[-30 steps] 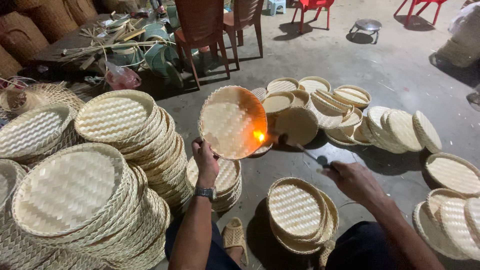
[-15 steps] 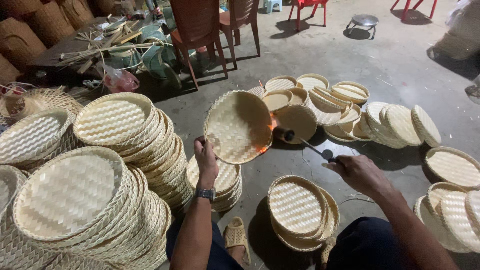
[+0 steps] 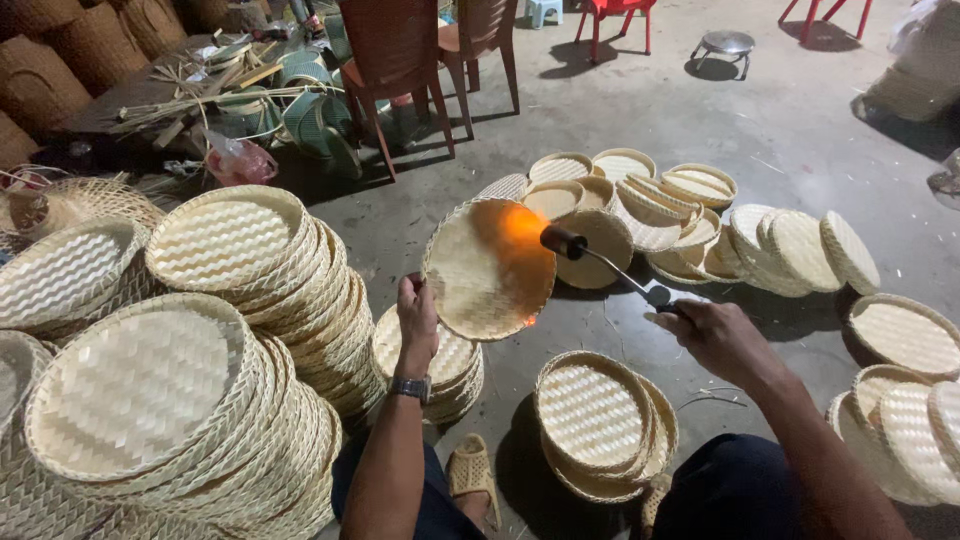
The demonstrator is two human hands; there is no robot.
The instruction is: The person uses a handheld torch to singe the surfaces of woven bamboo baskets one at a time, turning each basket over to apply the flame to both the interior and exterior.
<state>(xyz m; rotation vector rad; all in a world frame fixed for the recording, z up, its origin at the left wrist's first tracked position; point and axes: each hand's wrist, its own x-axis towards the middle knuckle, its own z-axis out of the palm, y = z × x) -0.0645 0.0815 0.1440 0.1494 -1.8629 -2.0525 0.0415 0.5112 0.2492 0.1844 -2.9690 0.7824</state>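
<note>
My left hand [image 3: 417, 320] grips the lower left rim of a round woven bamboo tray [image 3: 487, 268], held upright and tilted in front of me. A wristwatch sits on that wrist. My right hand [image 3: 712, 335] holds a gas torch [image 3: 610, 265] by its handle, the black nozzle pointed at the tray's upper right face. An orange flame glows on the weave there, and a small flame shows at the tray's lower edge.
Tall stacks of woven trays [image 3: 240, 250] stand at my left, a short stack [image 3: 600, 425] lies between my knees, and more trays [image 3: 700, 215] lie scattered ahead and right. Wooden chairs [image 3: 400, 60], a red stool and bamboo strips sit further back on the concrete floor.
The tray has been turned in my left hand and the torch nozzle has moved from its right edge onto its upper face; the flame's glow has shifted upward.
</note>
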